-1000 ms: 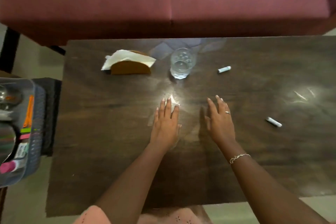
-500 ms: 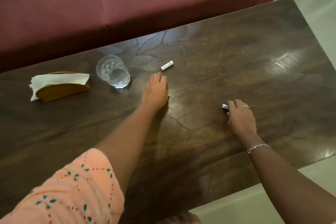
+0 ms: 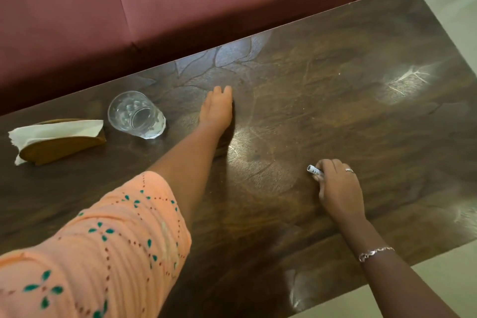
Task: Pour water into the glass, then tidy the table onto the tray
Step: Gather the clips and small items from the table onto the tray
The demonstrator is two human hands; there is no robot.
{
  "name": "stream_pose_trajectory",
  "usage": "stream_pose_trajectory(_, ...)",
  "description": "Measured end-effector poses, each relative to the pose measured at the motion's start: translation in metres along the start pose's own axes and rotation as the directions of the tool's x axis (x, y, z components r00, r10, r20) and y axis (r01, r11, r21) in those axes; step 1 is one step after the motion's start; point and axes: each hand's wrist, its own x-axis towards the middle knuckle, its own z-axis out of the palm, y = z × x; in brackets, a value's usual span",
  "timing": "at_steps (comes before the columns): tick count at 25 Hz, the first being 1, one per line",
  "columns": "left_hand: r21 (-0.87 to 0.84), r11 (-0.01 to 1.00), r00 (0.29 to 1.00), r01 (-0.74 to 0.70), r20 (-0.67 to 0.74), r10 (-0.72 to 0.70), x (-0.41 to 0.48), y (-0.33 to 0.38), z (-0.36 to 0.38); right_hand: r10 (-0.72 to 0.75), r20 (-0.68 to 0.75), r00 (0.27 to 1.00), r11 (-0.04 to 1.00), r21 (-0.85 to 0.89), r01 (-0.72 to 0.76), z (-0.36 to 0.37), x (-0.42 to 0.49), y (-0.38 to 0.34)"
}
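Pinching white tube (image 3: 315, 170), right hand (image 3: 338, 188) fingers; left hand (image 3: 216, 108) fingers curled, contents unclear.

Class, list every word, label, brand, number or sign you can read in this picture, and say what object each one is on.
Small white tube in the right hand: dark printed marks, too small and blurred to read.
Glass, napkins, wooden holder, table: no text visible.
Left hand: whatever is under it is hidden.
Nothing here can be read.
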Motion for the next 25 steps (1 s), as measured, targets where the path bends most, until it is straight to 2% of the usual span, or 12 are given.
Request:
stream_pose_trajectory(3,-0.187,0.979,0.995,0.083,-0.034,-0.091,-0.029,-0.006,-0.005,-0.012,0.002,1.0,0.998,0.07,0.012,-0.007,-0.015,-0.02)
stream_pose_trajectory(7,-0.422,0.893,0.979,0.154,-0.055,-0.195,-0.093,-0.037,-0.01,-0.059,0.061,0.996,0.995,0.08,0.054,-0.007,-0.022,-0.06)
stream_pose_trajectory(14,-0.593,0.757,0.91,0.272,-0.096,-0.402,-0.199,-0.122,-0.022,-0.213,0.116,0.97,0.972,0.125,0.199,0.005,-0.036,-0.161)
stream_pose_trajectory(22,-0.72,0.526,0.679,0.452,-0.105,-0.727,-0.298,-0.269,-0.079,-0.445,0.165,0.88,0.886,0.227,0.405,0.023,-0.075,-0.337)
stream_pose_trajectory(25,-0.722,0.505,0.595,0.473,-0.16,-0.787,-0.333,-0.327,-0.101,-0.512,0.206,0.834,0.844,0.298,0.445,0.044,-0.093,-0.406)
